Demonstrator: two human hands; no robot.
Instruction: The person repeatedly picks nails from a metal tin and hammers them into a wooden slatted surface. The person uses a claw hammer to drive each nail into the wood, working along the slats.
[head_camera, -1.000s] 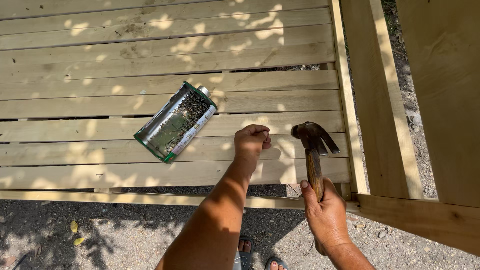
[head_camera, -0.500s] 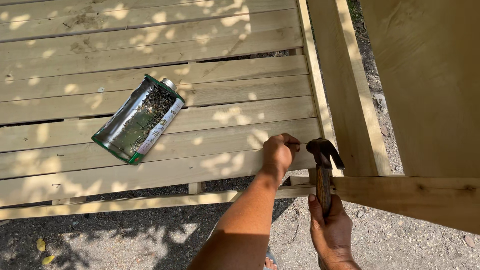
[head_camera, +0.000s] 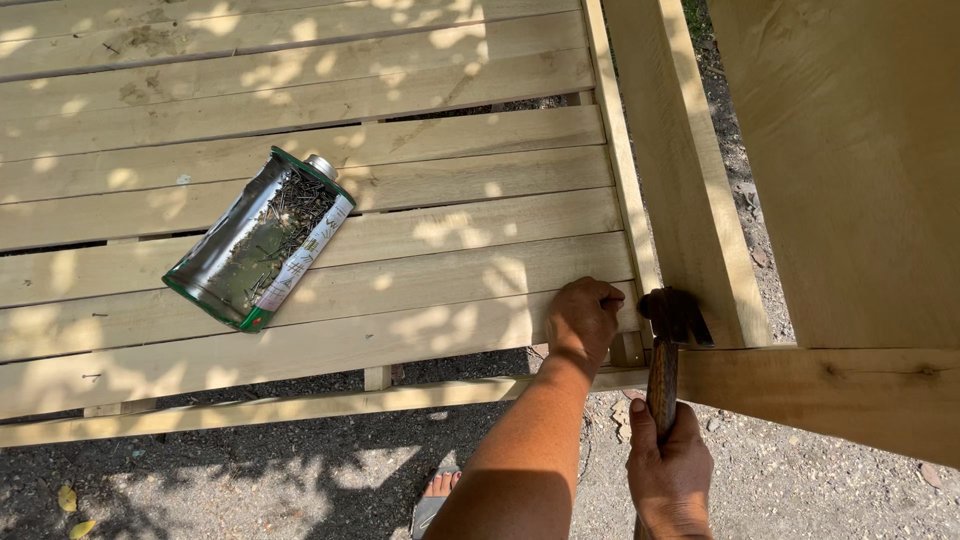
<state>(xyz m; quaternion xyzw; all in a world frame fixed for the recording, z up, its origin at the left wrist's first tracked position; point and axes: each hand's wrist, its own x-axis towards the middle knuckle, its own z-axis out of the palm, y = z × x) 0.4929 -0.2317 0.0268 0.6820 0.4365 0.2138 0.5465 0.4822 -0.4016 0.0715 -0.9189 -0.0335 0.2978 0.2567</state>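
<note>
Both hands have drifted to the right along the slats since a moment ago, and the hammer head now sits right beside the pinching fingers instead of apart from them. From where I stand, the left hand (head_camera: 583, 318) is curled at the right end of the near slat (head_camera: 300, 345), fingertips pinched together at the board's corner; I'd guess a nail is between them, but it is too small to make out. The right hand (head_camera: 668, 470) has a clenched grip low on the wooden handle of the claw hammer (head_camera: 668, 345), whose dark head hovers just beside the left knuckles, close against the upright plank (head_camera: 690, 200).

What worries me is how tight that corner is. The hammer head is nearly touching the left fingers, so a blow that lands a little off would catch them. A glancing hit could also bend whatever is being held, or split the slat so near its end. The upright plank on the right and the lower cross board (head_camera: 830, 385) hem the swing in, which could knock the stroke sideways.

Open room lies to the left, across the slatted tabletop (head_camera: 150, 130). The cut-open tin of nails (head_camera: 255, 240) lies on its side well apart from the hands, across two slats. A sandalled foot (head_camera: 435, 495) shows on the gravel below the edge, under anything that drops.
</note>
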